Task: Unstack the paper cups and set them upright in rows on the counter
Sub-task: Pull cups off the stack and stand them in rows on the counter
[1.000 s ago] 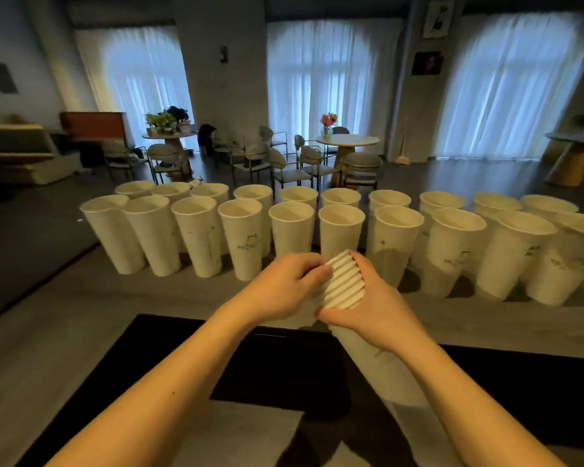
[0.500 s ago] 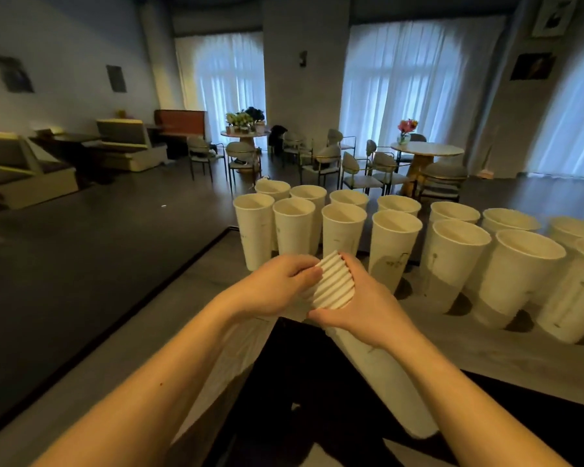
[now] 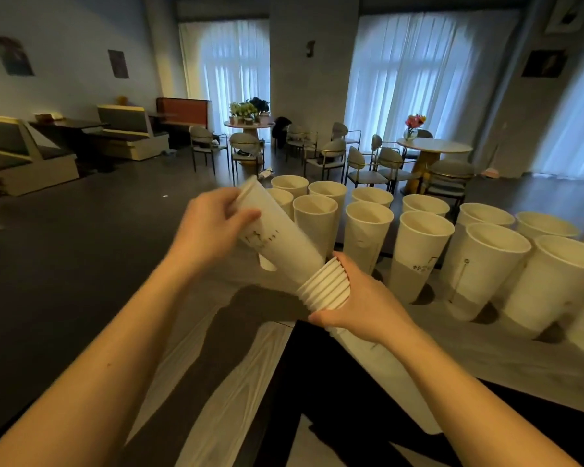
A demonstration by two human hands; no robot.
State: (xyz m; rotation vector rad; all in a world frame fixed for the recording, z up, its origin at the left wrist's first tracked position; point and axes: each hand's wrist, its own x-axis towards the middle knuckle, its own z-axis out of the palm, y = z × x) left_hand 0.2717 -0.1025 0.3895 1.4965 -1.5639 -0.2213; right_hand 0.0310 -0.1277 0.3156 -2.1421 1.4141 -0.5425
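My right hand [image 3: 361, 301] grips a tilted stack of nested white paper cups [image 3: 324, 289] just below its ribbed rims; the stack's lower end slants down toward me. My left hand [image 3: 209, 230] holds a single white paper cup [image 3: 277, 237] near its rim, mostly drawn out of the stack, its base still in the top rim. Behind, several white cups stand upright in two rows [image 3: 418, 244] on the grey counter [image 3: 486, 358].
The counter's left edge [image 3: 216, 318] drops to a dark floor. A black recessed area [image 3: 334, 416] lies below my arms. Café tables and chairs [image 3: 368, 156] fill the room beyond the counter.
My left hand has pulled one cup up and left out of the stack. The view has swung left, so the rows of cups now sit to the right.
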